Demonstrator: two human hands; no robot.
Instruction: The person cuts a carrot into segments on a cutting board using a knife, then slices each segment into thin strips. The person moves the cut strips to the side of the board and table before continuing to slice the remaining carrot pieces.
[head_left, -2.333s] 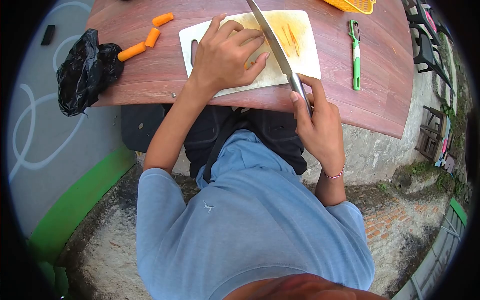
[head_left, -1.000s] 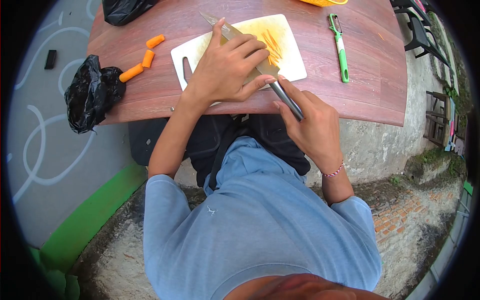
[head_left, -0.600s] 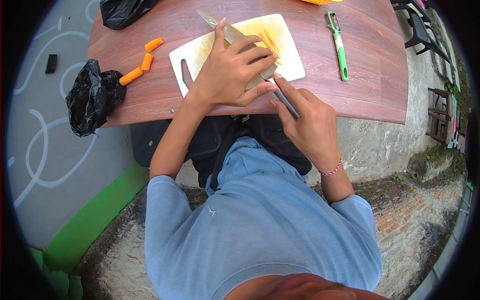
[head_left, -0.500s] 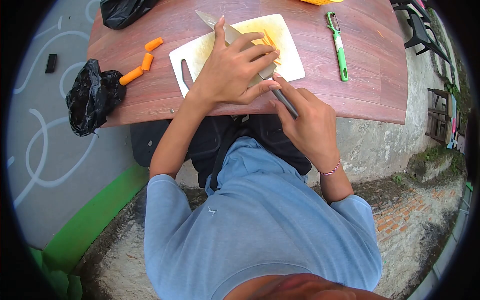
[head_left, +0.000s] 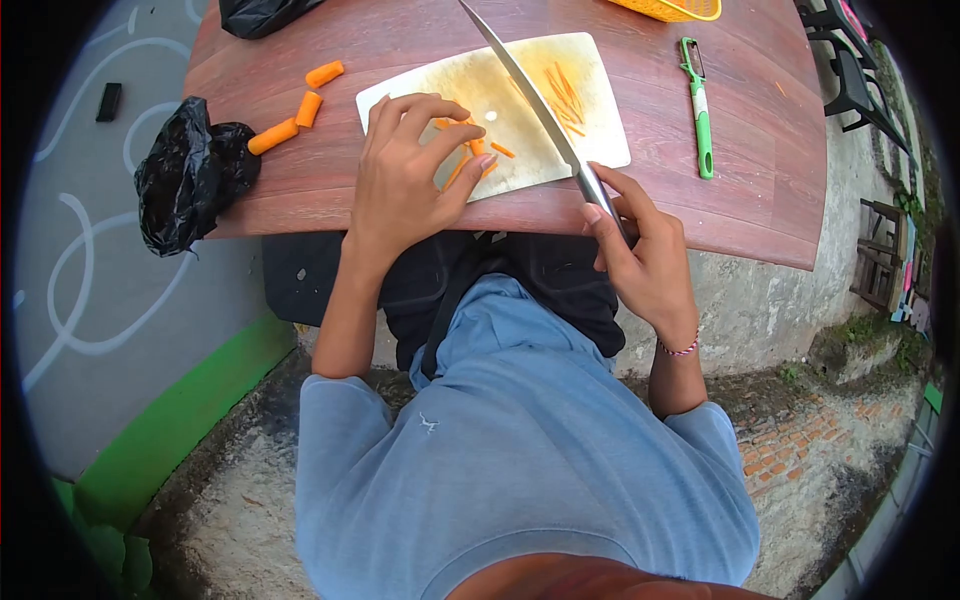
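The kitchen knife point(head_left: 545, 112) is in my right hand point(head_left: 650, 240), fingers closed around its grey handle. Its blade slants up and left across the white cutting board point(head_left: 520, 60), beyond the far edge. My left hand point(head_left: 405, 180) is on the board's left part, fingers curved and spread apart over cut carrot pieces point(head_left: 477, 146). Whether the fingertips press on them is hard to see. A small pile of thin carrot strips point(head_left: 565, 98) lies to the right of the blade.
Several peeled carrot chunks point(head_left: 309, 109) lie left of the board, near a crumpled black plastic bag point(head_left: 190, 180) at the table edge. A green-handled peeler point(head_left: 700, 115) is on the right. Farther back are a yellow basket point(head_left: 680, 10) and another black bag point(head_left: 262, 15).
My left hand has left the knife blade and moved left onto carrot pieces. The knife has shifted right and turned steeper, uncovering the strips. The whole view has shifted slightly.
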